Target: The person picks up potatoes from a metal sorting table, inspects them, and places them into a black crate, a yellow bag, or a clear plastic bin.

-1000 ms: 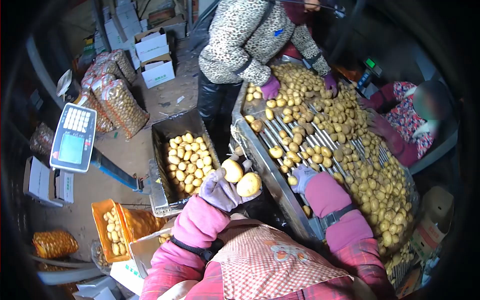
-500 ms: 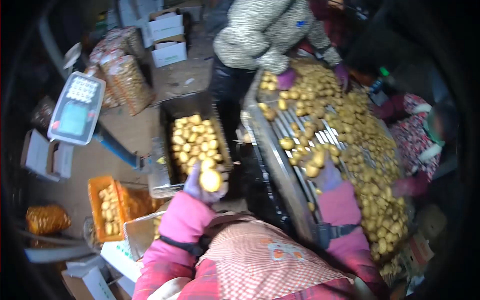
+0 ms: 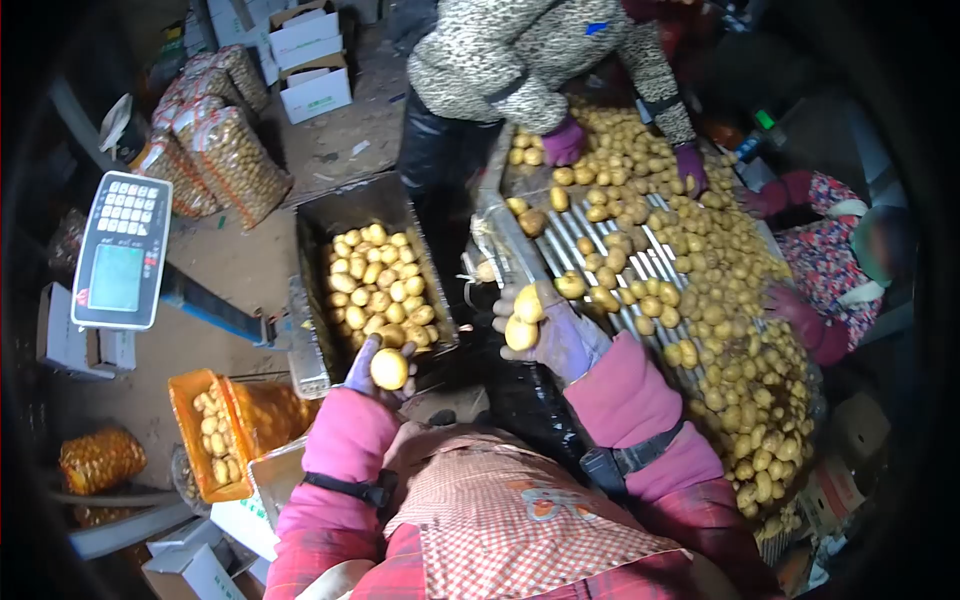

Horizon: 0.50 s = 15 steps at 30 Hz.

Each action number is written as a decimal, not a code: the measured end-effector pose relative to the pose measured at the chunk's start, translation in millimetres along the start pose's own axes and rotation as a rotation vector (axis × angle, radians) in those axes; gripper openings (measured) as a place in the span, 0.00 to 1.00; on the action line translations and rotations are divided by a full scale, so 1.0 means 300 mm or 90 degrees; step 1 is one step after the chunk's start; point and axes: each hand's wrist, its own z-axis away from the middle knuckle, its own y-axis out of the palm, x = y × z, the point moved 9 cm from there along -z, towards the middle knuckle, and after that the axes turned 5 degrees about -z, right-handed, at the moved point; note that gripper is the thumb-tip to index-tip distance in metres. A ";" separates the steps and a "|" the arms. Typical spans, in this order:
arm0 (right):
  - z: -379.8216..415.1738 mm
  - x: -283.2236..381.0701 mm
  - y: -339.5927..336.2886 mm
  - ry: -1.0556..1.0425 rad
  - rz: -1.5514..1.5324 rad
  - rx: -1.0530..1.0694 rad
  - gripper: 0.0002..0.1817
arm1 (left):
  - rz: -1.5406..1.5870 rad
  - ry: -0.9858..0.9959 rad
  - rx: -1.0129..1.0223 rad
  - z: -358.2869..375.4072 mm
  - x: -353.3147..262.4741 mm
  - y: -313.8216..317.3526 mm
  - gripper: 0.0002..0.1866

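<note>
My left hand [image 3: 375, 372], in a purple glove, has its fingers curled round one yellow potato [image 3: 389, 369] beside the near edge of a dark metal bin [image 3: 322, 215] holding several potatoes. Two potatoes [image 3: 524, 318] rest in my right hand [image 3: 553, 335], which is between the bin and the roller table. Its gloved fingers are bent around them. Many potatoes [image 3: 715, 300] lie on the metal rollers [image 3: 640, 262] of that table at the right.
One person in a patterned top [image 3: 485, 60] leans over the table's far end; another in a floral sleeve [image 3: 822, 262] reaches in from the right. At the left are a scale display [image 3: 122, 250], filled sacks [image 3: 238, 165], an orange crate [image 3: 180, 400] and white boxes [image 3: 315, 92].
My right hand has moved left, off the rollers toward the bin, with two potatoes in it. My left hand has shifted slightly left and down, still holding its potato.
</note>
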 end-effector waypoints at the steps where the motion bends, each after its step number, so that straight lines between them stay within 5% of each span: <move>1: -0.019 -0.001 0.029 -0.022 0.042 -0.031 0.32 | 0.015 -0.017 -0.004 -0.009 -0.002 -0.023 0.28; 3: -0.112 -0.034 0.025 -0.044 -0.047 -0.020 0.27 | 0.067 0.050 0.112 0.029 -0.033 0.019 0.23; 4: -0.124 0.033 0.035 -0.336 0.246 0.086 0.22 | 0.084 0.067 0.140 0.060 -0.045 0.053 0.22; 5: -0.064 0.098 0.087 -0.182 0.211 -0.081 0.22 | 0.100 0.084 0.168 0.089 -0.059 0.084 0.22; 6: -0.047 0.161 0.111 -0.415 0.443 -0.043 0.22 | 0.110 0.103 0.170 0.111 -0.074 0.100 0.22; 7: -0.058 0.176 0.021 -0.467 0.627 -0.184 0.26 | 0.121 0.122 0.175 0.127 -0.090 0.104 0.21; 8: -0.012 0.217 0.077 -0.663 0.926 -0.199 0.29 | 0.131 0.122 0.230 0.141 -0.097 0.108 0.21; 11: -0.013 0.114 -0.017 -0.459 1.098 -0.155 0.32 | 0.138 0.092 0.228 0.221 -0.101 0.004 0.23; 14: -0.032 0.067 -0.097 -0.338 1.147 -0.184 0.33 | 0.100 0.137 0.061 0.371 -0.124 -0.248 0.28; 15: -0.028 0.083 -0.063 -0.307 1.134 -0.184 0.33 | 0.156 0.145 -0.226 0.433 -0.081 -0.510 0.28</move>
